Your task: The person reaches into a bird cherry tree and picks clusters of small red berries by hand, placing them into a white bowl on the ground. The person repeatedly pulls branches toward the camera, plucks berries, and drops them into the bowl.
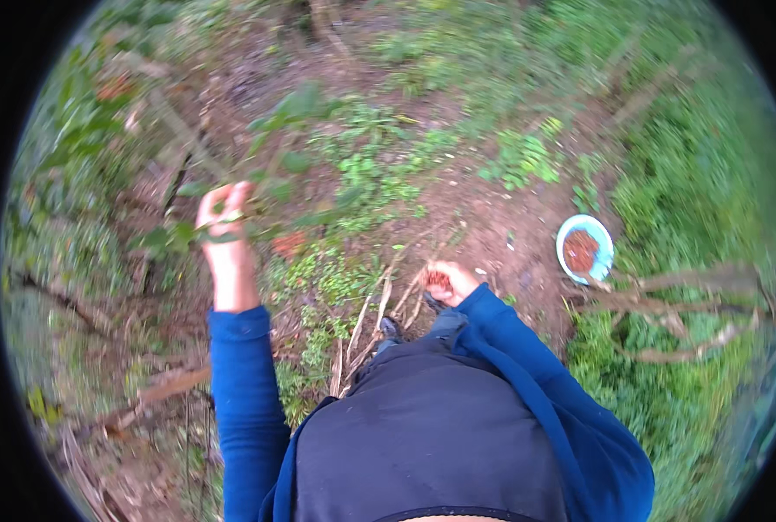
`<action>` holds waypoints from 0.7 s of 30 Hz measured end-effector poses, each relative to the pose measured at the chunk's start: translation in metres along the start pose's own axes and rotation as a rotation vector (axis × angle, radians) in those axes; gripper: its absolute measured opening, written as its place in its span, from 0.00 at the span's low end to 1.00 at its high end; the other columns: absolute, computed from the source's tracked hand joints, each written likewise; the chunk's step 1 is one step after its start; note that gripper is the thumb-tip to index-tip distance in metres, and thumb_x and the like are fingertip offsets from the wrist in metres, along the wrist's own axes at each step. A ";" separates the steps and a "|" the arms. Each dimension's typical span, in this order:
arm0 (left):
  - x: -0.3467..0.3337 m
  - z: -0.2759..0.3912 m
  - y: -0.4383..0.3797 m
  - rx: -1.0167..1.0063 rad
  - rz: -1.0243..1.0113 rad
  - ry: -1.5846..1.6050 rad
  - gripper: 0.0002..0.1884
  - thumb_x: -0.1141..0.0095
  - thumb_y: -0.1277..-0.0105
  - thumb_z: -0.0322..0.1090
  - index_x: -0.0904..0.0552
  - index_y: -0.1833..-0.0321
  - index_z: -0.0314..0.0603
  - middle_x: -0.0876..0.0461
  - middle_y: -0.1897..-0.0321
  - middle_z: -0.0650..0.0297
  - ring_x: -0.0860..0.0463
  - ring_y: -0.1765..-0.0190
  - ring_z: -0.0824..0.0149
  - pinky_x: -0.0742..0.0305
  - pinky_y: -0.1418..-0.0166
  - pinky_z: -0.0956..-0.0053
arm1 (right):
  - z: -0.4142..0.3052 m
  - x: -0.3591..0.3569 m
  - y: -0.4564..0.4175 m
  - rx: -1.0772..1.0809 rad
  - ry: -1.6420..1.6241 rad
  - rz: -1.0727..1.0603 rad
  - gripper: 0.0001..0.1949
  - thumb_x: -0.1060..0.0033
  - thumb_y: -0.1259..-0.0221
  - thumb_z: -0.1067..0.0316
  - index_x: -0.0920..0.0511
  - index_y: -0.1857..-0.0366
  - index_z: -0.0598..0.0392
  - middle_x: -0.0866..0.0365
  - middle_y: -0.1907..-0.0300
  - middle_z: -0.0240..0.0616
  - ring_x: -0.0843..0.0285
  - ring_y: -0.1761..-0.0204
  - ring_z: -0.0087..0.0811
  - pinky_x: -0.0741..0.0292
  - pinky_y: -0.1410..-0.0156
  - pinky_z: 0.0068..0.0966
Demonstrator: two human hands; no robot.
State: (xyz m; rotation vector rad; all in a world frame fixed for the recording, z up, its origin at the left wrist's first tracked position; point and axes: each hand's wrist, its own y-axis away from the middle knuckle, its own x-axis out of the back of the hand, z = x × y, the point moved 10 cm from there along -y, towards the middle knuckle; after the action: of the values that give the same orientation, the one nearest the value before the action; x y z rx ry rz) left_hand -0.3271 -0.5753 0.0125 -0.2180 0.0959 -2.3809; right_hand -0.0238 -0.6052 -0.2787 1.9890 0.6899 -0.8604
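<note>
My left hand [226, 212] is raised at the left, its fingers curled round a thin leafy branch [300, 218]. Some leaves cross in front of the wrist, and blur hides the exact grip. In front of my waist, my right hand [460, 287] is cupped round a heap of small red berries [437, 280]. A blurred orange-red berry cluster [288, 244] hangs just right of my left wrist. On the bare soil to the right stands a pale blue bowl [602, 233] with a white rim, partly filled with reddish berries [580, 250].
Crooked bare branches [694, 293] reach in from the right beside the bowl. Dry stalks [362, 326] rise near my shoes [390, 327]. Leafy shrubs with another orange-red cluster [115, 87] crowd the upper left. Thick grass [675, 215] covers the right side.
</note>
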 end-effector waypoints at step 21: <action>-0.060 0.001 0.029 0.018 -0.174 0.055 0.11 0.37 0.43 0.36 0.22 0.64 0.37 0.17 0.67 0.60 0.22 0.64 0.73 0.30 0.61 0.79 | -0.293 0.116 0.215 1.033 0.539 0.977 0.12 0.49 0.34 0.66 0.21 0.54 0.61 0.19 0.67 0.35 0.23 0.68 0.26 0.26 0.65 0.21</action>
State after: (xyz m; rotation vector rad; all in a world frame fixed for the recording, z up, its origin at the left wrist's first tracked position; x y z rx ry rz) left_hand -0.2641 -0.5557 0.0017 -0.1580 0.0846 -2.5610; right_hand 0.2954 -0.4431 -0.1458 3.0370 -0.6524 0.0076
